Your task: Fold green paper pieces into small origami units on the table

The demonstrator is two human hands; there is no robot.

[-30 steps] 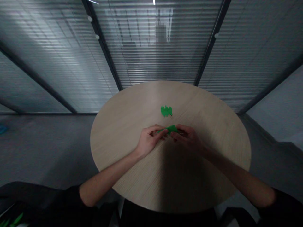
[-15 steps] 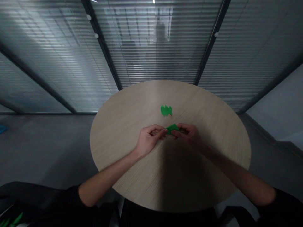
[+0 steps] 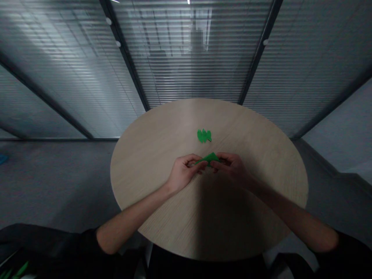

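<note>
A folded piece of green paper (image 3: pixel 211 157) is pinched between both hands over the middle of the round table. My left hand (image 3: pixel 186 170) grips its left side, thumb on top. On its right side, my right hand (image 3: pixel 231 164) holds it with the thumb near the lower edge and the fingers behind. The two thumbs nearly meet at the paper's near edge. Just beyond the hands lie a few small green leaf-like paper pieces (image 3: pixel 204 135), side by side on the tabletop.
The round wooden table (image 3: pixel 151 139) stands close to a glass wall with blinds (image 3: pixel 192 73). At the lower left, green pieces (image 3: pixel 21 269) show beside a dark chair (image 3: pixel 35 232). A blue object (image 3: pixel 2 158) lies on the floor at far left.
My left thumb has shifted slightly right along the paper, and the paper's left part now reaches further into my left fingers. The leaf-like pieces have not moved.
</note>
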